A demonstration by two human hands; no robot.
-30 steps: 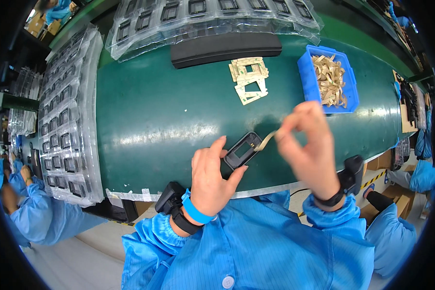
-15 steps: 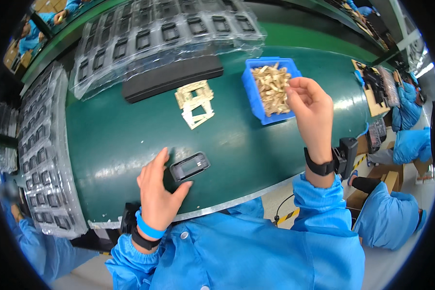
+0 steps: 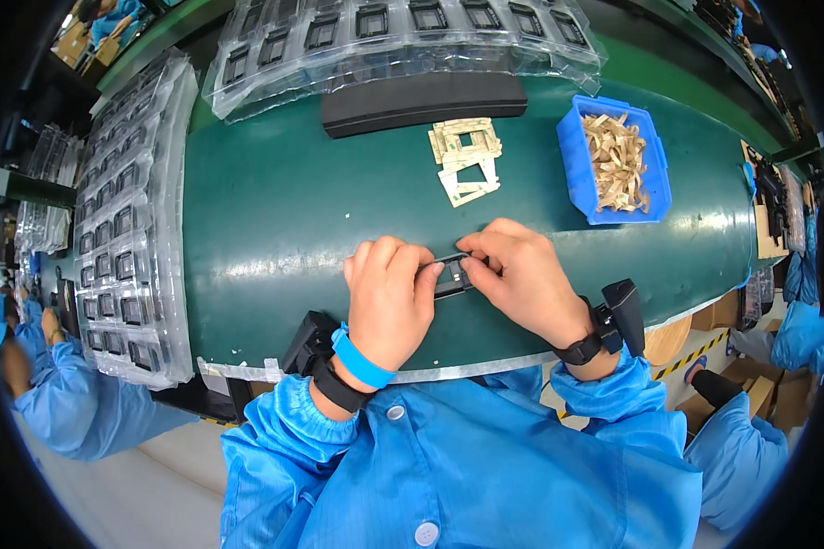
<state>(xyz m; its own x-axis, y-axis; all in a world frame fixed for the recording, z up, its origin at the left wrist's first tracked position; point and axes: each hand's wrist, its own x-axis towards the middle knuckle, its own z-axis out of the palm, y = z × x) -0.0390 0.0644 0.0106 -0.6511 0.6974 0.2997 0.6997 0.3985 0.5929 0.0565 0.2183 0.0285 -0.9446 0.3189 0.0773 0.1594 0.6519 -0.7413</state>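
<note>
A small black rectangular plastic housing (image 3: 449, 279) lies between my two hands on the green tabletop. My left hand (image 3: 386, 291) is closed on its left end, thumb at the near side. At its right end my right hand (image 3: 528, 273) has thumb and index finger pinched together against the rim. Whatever those fingertips hold is hidden. Beyond my right hand stands a blue bin (image 3: 578, 178) filled with short tan strips (image 3: 617, 163). Cream cut-out sheets (image 3: 468, 163) with square openings lie farther back in the middle.
A long black bar (image 3: 423, 103) lies behind the sheets. Clear plastic trays (image 3: 375, 69) holding black frames line the back, and more trays (image 3: 126, 229) stand at the left. Black parts on a board (image 3: 771, 206) lie far right. Co-workers in blue sit on both sides.
My right hand has left the blue bin and come to the housing. My left hand has closed on the housing, having been open beside it. The view has shifted too.
</note>
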